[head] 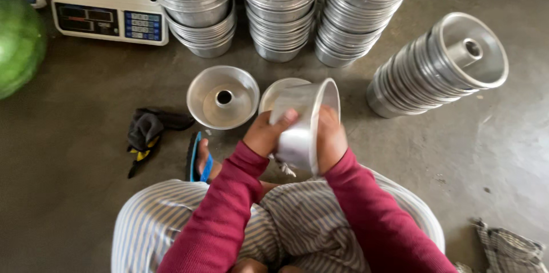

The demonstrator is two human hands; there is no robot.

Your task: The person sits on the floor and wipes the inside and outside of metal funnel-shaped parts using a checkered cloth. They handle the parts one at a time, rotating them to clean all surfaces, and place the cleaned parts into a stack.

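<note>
Aluminium pan (303, 127), a round tube-cake mould, is held tilted above the person's lap, its open mouth turned up and away toward the far stacks. Left hand (266, 133) grips its left wall, fingers (284, 118) curled over the metal and pressed together, thumb side on the outer face. Right hand (330, 138) clasps the right wall, its fingers wrapped around the far side and mostly hidden, so how tightly they close cannot be told. On the floor (86, 78) just beyond the hands lies another mould (223, 97), mouth up with its centre tube showing, and a shallow round piece (274, 91) partly behind the held pan. Three upright stacks of moulds (280, 10) stand along the floor's far edge; a toppled stack (434, 67) lies toward the right. A dark glove (150, 127) rests left, near a blue sandal (197, 156).
</note>
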